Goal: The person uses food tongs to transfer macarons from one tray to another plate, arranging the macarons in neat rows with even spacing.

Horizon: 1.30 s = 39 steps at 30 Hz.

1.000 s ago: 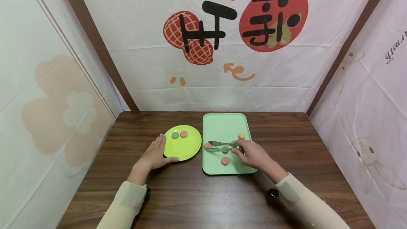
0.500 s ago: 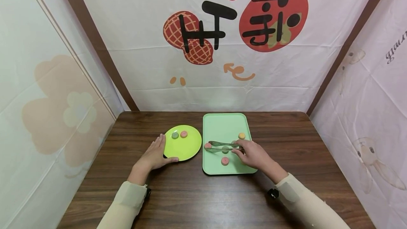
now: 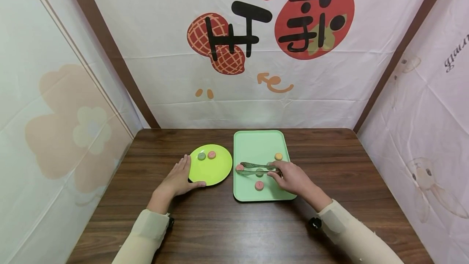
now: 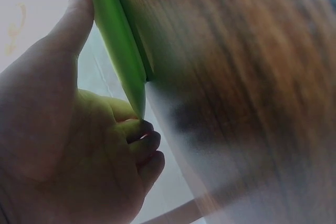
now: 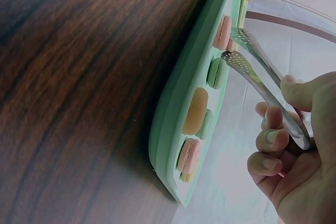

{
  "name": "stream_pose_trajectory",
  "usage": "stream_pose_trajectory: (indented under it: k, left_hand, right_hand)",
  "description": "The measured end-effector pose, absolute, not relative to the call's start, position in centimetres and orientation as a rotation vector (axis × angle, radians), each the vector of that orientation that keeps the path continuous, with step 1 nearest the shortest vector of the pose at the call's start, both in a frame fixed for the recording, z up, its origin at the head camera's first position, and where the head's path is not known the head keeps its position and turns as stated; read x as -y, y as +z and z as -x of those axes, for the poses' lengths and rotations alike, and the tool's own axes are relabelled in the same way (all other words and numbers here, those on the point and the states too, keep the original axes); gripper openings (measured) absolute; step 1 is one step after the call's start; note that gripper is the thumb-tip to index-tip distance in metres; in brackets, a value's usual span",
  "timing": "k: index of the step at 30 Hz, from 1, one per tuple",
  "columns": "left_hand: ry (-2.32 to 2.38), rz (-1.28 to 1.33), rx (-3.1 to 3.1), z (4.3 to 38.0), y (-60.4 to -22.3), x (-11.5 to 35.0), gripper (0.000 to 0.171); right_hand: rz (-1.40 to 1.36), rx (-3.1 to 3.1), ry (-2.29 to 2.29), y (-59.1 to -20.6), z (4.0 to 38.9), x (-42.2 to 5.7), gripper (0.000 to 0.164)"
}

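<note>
My right hand [image 3: 291, 177] grips metal tongs [image 3: 256, 172] over the pale green tray [image 3: 253, 144]. Their perforated tips stand apart, one on each side of a pink macaron [image 3: 239, 168] in the head view. More macarons lie on the tray: a green macaron [image 3: 259, 172] under the tongs, a second pink macaron [image 3: 259, 185], a yellow macaron [image 3: 278, 156] and, in the right wrist view, an orange-tan macaron [image 5: 196, 111]. My left hand [image 3: 178, 178] rests against the left rim of the yellow-green plate [image 3: 216, 174], fingers extended and thumb at its near edge.
On the plate sit a green macaron [image 3: 201, 156] and a pink macaron [image 3: 211, 155]. Plate and tray stand side by side on a dark wooden table [image 3: 220, 223]. A printed cloth [image 3: 168, 76] hangs behind the table's far edge, with more cloth at both sides.
</note>
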<state>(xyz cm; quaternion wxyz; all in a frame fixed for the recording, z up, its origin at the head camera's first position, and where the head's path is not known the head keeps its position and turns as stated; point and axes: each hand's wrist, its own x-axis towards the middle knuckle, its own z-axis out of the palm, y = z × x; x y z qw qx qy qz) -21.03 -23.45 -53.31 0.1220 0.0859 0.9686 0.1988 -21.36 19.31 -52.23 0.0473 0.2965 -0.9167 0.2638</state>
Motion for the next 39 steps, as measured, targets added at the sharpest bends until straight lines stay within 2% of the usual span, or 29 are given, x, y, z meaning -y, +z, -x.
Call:
stream_pose_trajectory:
  k: [39]
  left_hand:
    - [0.544, -0.242, -2.827, 20.95, -53.06, 23.12, 0.132]
  right_hand:
    - [-0.877, 2.802, 0.859, -51.83, 21.58, -19.55, 0.030]
